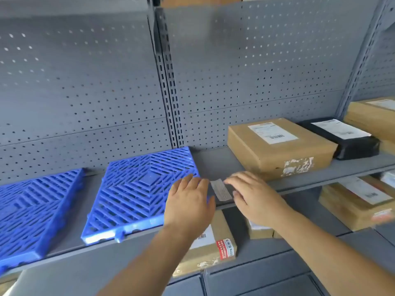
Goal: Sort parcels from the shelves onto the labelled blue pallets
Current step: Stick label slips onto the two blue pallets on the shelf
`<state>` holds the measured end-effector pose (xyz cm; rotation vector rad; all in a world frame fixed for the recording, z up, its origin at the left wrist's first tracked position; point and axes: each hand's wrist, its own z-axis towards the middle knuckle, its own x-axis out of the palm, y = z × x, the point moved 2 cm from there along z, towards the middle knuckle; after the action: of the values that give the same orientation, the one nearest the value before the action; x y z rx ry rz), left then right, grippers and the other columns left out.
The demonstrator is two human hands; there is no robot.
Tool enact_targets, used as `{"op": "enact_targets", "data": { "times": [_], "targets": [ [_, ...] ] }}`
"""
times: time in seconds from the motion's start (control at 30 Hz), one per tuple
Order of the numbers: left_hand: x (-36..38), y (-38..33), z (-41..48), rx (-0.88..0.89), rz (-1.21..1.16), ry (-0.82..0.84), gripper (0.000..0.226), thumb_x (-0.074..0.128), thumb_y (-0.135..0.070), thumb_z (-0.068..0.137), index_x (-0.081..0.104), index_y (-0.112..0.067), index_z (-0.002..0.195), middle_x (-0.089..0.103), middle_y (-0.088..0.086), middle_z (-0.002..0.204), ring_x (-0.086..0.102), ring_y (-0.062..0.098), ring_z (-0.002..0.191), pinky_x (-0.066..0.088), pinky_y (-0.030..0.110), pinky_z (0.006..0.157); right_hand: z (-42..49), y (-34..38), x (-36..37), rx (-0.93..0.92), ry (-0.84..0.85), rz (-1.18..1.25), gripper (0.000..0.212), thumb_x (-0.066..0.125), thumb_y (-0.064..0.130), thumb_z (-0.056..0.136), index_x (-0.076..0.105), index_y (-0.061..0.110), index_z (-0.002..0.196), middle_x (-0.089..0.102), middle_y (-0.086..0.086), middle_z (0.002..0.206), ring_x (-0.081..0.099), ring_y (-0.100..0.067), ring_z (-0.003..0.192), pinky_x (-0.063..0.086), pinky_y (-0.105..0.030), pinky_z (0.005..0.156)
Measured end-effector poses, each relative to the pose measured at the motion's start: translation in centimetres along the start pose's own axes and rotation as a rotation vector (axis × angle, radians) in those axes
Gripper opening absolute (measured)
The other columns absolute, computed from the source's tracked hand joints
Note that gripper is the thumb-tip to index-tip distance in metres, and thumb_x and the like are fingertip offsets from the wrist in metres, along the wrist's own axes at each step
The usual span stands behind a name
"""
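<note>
Both hands are up at the front edge of the grey shelf [215, 163]. The left hand [189, 201] has its fingers straight and spread, holding nothing, and it lies over the right front corner of the nearer blue pallet [136, 189]. The right hand [254, 196] is just beside it, fingers stretched out flat and loosely apart, also holding nothing. Between the two hands a small pale label strip [221, 190] sits on the shelf's front lip. Fingertips of both hands come right up to its ends, but the blur makes it impossible to tell whether they touch it.

The brown cardboard parcel [275, 150], white label on top, lies flat on the same shelf just behind and to the right of the right hand, close but apart from it. A black parcel [346, 137] lies against that one's far right side, and another brown box [372, 116] is at the far right edge.

A second blue pallet [36, 210] lies further left, near the first. Neither pallet carries a parcel. On the lower shelf, under the forearms, lies a taped box [215, 246], with a further box [352, 201] to the right.
</note>
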<state>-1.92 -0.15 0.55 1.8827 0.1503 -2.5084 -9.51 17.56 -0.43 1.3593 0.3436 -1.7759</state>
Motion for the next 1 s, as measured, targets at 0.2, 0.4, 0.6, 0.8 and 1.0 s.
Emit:
{"op": "enact_targets", "data": {
  "times": [0.2, 0.4, 0.6, 0.8, 1.0],
  "targets": [
    [1.5, -1.8, 0.8, 0.09, -0.03, -0.034, 0.026, 0.053, -0.039, 0.091, 0.071, -0.023, 0.1, 0.07, -0.008, 0.11, 0.053, 0.019, 0.125, 0.03, 0.034, 0.112, -1.0, -0.8, 1.3, -0.113, -0.034, -0.064, 0.026, 0.058, 0.025, 0.082, 0.071, 0.016, 0.103, 0.065, 0.005, 0.106, 0.058, -0.021, 0.108, 0.047, -0.039, 0.092],
    [2.1, -2.4, 1.1, 0.121, -0.013, -0.019, 0.029, 0.048, -0.036, 0.091, 0.071, -0.025, 0.105, 0.069, -0.011, 0.115, 0.048, 0.015, 0.135, 0.023, 0.034, 0.118, -1.3, -0.9, 1.8, -0.121, -0.067, -0.061, 0.026, 0.063, 0.027, 0.082, 0.075, 0.022, 0.104, 0.068, 0.009, 0.104, 0.059, -0.02, 0.109, 0.044, -0.038, 0.093],
    [1.7, -2.6, 0.6, 0.135, -0.003, -0.01, 0.02, 0.056, -0.037, 0.091, 0.072, -0.027, 0.1, 0.07, -0.013, 0.105, 0.053, 0.012, 0.125, 0.021, 0.035, 0.118, -1.7, -1.2, 2.1, -0.125, -0.075, -0.046, 0.018, 0.063, 0.029, 0.087, 0.073, 0.022, 0.099, 0.067, 0.01, 0.103, 0.057, -0.02, 0.107, 0.044, -0.04, 0.092],
    [1.0, -2.9, -0.2, 0.147, -0.001, -0.098, 0.012, 0.071, -0.027, 0.086, 0.074, -0.024, 0.074, 0.068, -0.009, 0.075, 0.066, 0.019, 0.092, 0.041, 0.04, 0.105, -2.2, -0.6, 1.8, -0.138, -0.117, 0.026, 0.006, 0.074, 0.02, 0.086, 0.073, 0.022, 0.092, 0.067, 0.011, 0.095, 0.058, -0.02, 0.101, 0.044, -0.037, 0.086],
    [-0.5, -1.8, -0.8, 0.132, -0.071, -0.204, 0.013, 0.069, -0.021, 0.087, 0.074, -0.025, 0.075, 0.068, -0.008, 0.071, 0.063, 0.022, 0.082, 0.043, 0.034, 0.087, -1.8, 0.0, 1.7, -0.045, -0.171, 0.144, 0.013, 0.076, 0.021, 0.086, 0.071, 0.019, 0.098, 0.065, 0.008, 0.1, 0.055, -0.017, 0.101, 0.042, -0.037, 0.086]
  ]
}}
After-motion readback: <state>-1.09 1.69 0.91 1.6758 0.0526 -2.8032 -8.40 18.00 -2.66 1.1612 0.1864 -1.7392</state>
